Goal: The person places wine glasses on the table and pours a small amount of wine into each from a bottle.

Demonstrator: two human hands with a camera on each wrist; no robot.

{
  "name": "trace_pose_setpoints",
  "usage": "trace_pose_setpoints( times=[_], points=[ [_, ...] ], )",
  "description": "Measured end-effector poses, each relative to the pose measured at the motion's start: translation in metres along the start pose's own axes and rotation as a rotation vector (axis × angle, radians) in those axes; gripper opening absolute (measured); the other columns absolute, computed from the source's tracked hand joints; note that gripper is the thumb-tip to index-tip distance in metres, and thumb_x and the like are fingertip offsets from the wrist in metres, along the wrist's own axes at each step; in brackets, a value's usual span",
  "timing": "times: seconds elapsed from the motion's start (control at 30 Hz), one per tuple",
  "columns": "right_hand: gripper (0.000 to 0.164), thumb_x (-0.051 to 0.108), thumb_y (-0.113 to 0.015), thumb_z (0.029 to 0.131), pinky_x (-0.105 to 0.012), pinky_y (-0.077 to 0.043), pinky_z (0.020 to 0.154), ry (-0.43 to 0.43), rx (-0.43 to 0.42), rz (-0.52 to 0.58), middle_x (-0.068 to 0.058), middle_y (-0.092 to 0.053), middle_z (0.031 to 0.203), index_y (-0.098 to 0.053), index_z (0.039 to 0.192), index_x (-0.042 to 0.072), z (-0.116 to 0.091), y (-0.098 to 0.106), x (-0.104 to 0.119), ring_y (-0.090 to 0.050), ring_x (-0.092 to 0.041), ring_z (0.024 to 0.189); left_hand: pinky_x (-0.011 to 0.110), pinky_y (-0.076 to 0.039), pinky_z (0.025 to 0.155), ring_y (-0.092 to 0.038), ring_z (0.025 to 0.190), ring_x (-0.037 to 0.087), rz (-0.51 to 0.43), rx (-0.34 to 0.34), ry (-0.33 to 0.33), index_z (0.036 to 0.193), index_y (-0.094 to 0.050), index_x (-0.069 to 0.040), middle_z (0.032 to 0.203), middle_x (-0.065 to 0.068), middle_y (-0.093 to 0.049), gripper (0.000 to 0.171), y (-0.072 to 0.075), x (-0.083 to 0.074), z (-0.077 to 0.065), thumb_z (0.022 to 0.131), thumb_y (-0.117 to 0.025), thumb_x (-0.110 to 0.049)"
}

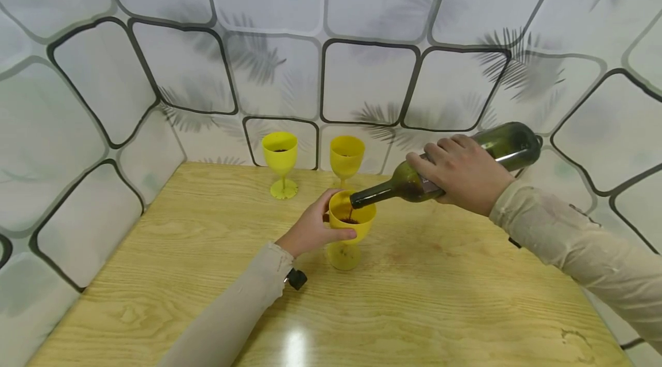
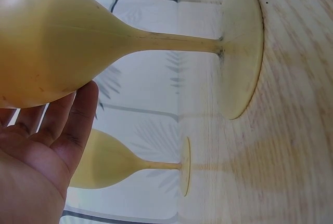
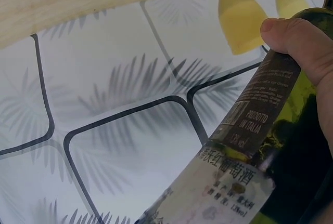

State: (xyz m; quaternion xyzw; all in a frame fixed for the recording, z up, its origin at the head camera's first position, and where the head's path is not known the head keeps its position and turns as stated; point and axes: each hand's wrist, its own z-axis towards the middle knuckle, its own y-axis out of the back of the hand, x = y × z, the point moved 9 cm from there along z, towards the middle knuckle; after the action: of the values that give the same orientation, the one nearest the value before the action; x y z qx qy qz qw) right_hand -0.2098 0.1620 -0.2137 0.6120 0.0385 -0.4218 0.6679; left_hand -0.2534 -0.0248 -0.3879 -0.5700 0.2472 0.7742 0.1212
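Note:
A yellow plastic goblet (image 1: 364, 229) stands on the table, and my left hand (image 1: 320, 223) holds its bowl, thumb across the near side. In the left wrist view the fingers curve along the bowl and the round foot (image 2: 242, 52) is flat on the wood. My right hand (image 1: 460, 172) grips a green glass wine bottle (image 1: 509, 146), tilted with its mouth down to the left over the goblet's rim. Dark liquid (image 1: 350, 215) runs from the mouth into the goblet, where some dark liquid shows. The bottle's printed label (image 3: 223, 182) appears in the right wrist view.
Two more yellow goblets stand behind by the wall: the left one (image 1: 280, 160) with dark content, the other (image 1: 346, 157) directly behind the held goblet. The wooden table (image 1: 196, 229) meets a patterned wall (image 1: 279, 77) at back and left.

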Motion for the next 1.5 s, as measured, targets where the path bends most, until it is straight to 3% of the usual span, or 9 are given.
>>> trace_pose_setpoints(
  times=[0.33, 1.03, 1.5],
  points=[
    [0.092, 0.034, -0.103, 0.055, -0.055, -0.057, 0.081, 0.021, 0.013, -0.018, -0.016, -0.061, 0.096, -0.049, 0.125, 0.009, 0.004, 0.001, 0.002, -0.066, -0.041, 0.087, 0.044, -0.051, 0.099, -0.058, 0.119, 0.02, 0.031, -0.007, 0.007, 0.147, -0.046, -0.03, 0.136, -0.005, -0.058, 0.079, 0.002, 0.004, -0.001, 0.082, -0.087, -0.047],
    [0.099, 0.034, -0.105, 0.05, -0.054, -0.056, 0.081, 0.063, 0.048, -0.092, -0.016, -0.06, 0.097, -0.051, 0.13, 0.01, 0.014, 0.013, 0.007, -0.065, -0.039, 0.085, 0.044, -0.051, 0.099, -0.058, 0.118, 0.021, 0.032, 0.005, 0.012, 0.148, -0.045, -0.029, 0.136, -0.004, -0.058, 0.079, 0.001, 0.003, 0.001, 0.083, -0.087, -0.047],
    [0.096, 0.028, -0.104, 0.05, -0.053, -0.056, 0.078, 0.079, 0.047, -0.122, -0.017, -0.057, 0.093, -0.049, 0.126, 0.009, 0.019, 0.018, 0.01, -0.063, -0.04, 0.081, 0.043, -0.051, 0.099, -0.058, 0.118, 0.019, 0.029, 0.004, 0.006, 0.149, -0.045, -0.028, 0.136, -0.003, -0.058, 0.082, 0.001, 0.002, 0.001, 0.082, -0.086, -0.052]
  ],
)
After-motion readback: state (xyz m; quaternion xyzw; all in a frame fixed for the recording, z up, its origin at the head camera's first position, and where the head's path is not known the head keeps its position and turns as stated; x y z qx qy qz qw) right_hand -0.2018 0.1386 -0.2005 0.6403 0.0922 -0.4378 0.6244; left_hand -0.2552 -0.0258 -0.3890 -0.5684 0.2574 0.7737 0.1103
